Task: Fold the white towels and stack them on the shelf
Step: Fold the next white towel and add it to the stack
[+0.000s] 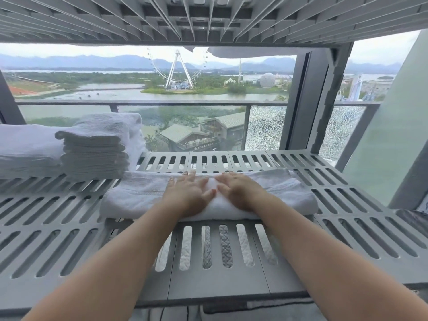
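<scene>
A folded white towel (278, 192) lies across the middle of the grey slotted shelf (58, 223). My left hand (188, 192) and my right hand (236, 192) rest side by side flat on top of it, fingers straight and spread, pressing down. A stack of several folded white towels (95, 154) stands at the shelf's left, with another folded white pile (25, 149) beside it at the far left edge.
Another slotted shelf (208, 17) hangs close overhead, with white cloth (245, 53) drooping from its far edge. Behind the shelf is a window and a grey frame post (308, 103). The right part of the shelf is bare grating.
</scene>
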Demonstrator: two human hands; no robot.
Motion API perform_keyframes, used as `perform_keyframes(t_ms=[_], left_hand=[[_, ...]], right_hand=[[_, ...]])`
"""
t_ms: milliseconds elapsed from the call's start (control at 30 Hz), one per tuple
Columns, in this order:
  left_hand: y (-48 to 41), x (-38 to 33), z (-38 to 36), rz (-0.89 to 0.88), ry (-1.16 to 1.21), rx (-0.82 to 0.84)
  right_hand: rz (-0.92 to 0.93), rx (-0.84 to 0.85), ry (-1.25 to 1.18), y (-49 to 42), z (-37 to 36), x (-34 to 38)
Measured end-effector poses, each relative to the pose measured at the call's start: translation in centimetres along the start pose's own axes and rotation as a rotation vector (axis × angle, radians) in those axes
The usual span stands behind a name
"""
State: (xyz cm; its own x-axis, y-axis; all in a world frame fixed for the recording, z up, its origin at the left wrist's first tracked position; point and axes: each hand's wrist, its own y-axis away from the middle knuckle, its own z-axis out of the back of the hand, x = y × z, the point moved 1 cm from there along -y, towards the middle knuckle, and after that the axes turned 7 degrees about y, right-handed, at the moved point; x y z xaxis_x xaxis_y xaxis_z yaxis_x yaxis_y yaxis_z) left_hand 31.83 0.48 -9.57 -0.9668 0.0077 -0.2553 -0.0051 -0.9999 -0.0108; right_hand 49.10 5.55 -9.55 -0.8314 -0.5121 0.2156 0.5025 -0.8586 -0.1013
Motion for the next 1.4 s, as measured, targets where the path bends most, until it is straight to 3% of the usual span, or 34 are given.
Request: perform_keyframes(t_ms=[200, 400, 700, 867, 1067, 1200, 1400], left_hand=[[0.8, 0.0, -0.4, 0.017, -0.052, 0.020], [0.3, -3.1, 0.6, 0.157, -0.006, 0.056], [0.8, -4.2, -2.0, 0.148, -0.076, -0.027], [1.0, -4.1, -2.2, 0.153, -0.091, -0.038], [1.2, -4.3, -2.3, 0.145, -0.096, -0.048], [1.2, -4.3, -2.3, 0.150, -0.097, -0.061], [1.2, -4.3, -2.2, 0.161, -0.088, -0.060]], right_hand=[[-0.177, -0.030, 0.077, 1.7, 1.6, -6.4], [-0.373, -0.088, 0.198, 3.4, 2.8, -10.7], [-0.492, -0.038, 0.015, 3.3, 3.4, -13.5], [-0.493, -0.120, -0.142, 2.6, 2.9, -14.3], [-0.386, -0.351, -0.218, 2.7, 3.0, -14.5], [-0.520, -0.325, -0.327, 3.3, 3.5, -14.8], [-0.544, -0.303, -0.503, 4.2, 4.3, -14.7]])
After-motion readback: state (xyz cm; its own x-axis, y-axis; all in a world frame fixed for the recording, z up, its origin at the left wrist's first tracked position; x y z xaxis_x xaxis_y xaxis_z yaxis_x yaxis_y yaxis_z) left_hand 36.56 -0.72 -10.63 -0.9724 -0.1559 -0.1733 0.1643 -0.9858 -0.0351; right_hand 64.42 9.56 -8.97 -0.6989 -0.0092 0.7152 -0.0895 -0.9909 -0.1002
